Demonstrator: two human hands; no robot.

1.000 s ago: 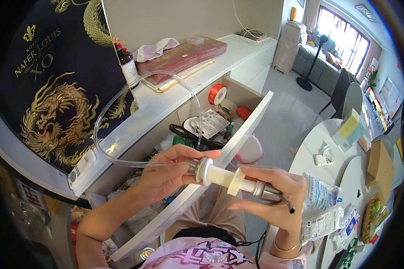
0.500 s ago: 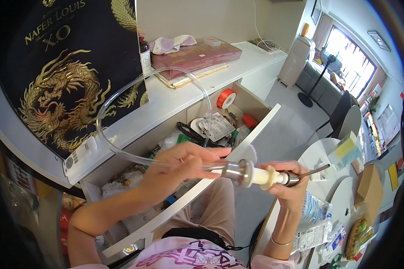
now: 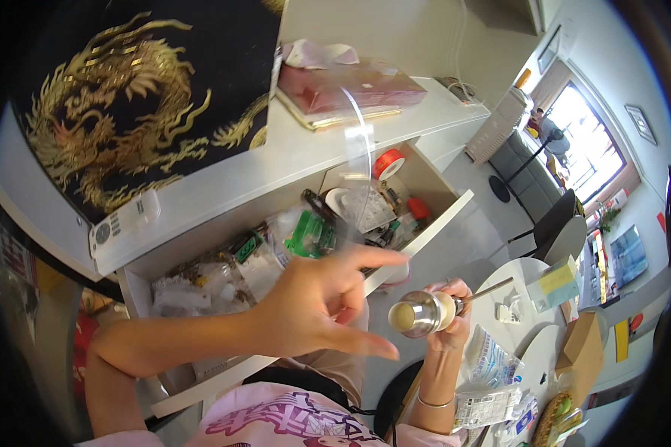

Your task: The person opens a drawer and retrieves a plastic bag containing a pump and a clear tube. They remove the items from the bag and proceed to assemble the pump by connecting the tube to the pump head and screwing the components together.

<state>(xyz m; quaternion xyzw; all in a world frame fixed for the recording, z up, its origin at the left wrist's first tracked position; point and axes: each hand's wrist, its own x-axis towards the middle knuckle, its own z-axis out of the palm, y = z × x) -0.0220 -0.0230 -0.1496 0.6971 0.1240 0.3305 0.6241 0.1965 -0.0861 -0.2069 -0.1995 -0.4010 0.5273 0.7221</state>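
Note:
My left hand point(image 3: 306, 302) is in the middle, thumb and index finger stretched wide apart, the other fingers curled. A clear flexible tube point(image 3: 366, 153) arcs up from behind this hand, its lower end hidden; the curled fingers seem to hold it. To the right, my right hand point(image 3: 455, 316) grips a metal-and-cream fitting point(image 3: 423, 313) whose round, cream-coloured end faces me. A thin metal rod point(image 3: 492, 288) sticks out of its far end. The two hands are apart, and the left one is blurred.
An open drawer point(image 3: 436, 227) full of small items, with a red ribbon roll point(image 3: 388, 164), lies before me. Above it are a pink box point(image 3: 358, 93) and a white remote point(image 3: 113, 231). A black box with a gold dragon point(image 3: 231, 45) stands left. Tables point(image 3: 525, 279) with packages stand right.
The clear tube has come away from the fitting, and its loop on the left is gone from view. My left thumb and index finger have spread. The fitting has turned its end toward me.

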